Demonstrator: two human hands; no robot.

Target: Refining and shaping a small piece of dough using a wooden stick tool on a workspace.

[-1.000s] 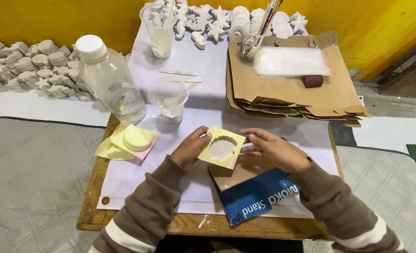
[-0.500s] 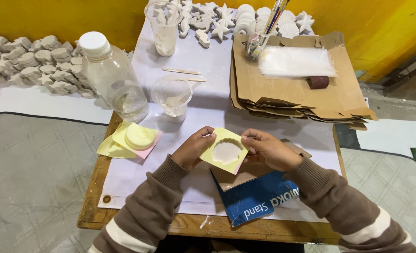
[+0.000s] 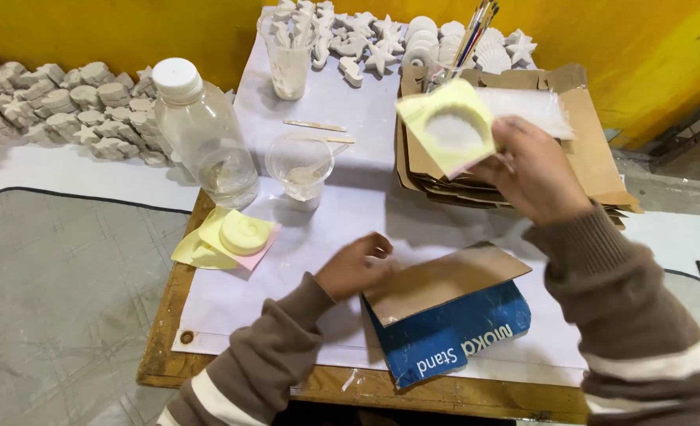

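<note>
Right now: right hand lifted above table, fingers pinched closed on edge of yellow mould, round white-filled hollow facing camera, tilted. Just behind that grip: stack of cardboard with clear plastic bag on top, cup of brushes further back. Left hand low, loosely curled, holding nothing, fingertips touching near edge of brown cardboard sheet lying over blue box. Left of that hand, well apart: second yellow mould with shell cast, on pink sheet. Beyond left hand: clear plastic cup with spoon, plastic bottle, two wooden sticks. Far back: white plaster shells and stars, more along wall at left.
</note>
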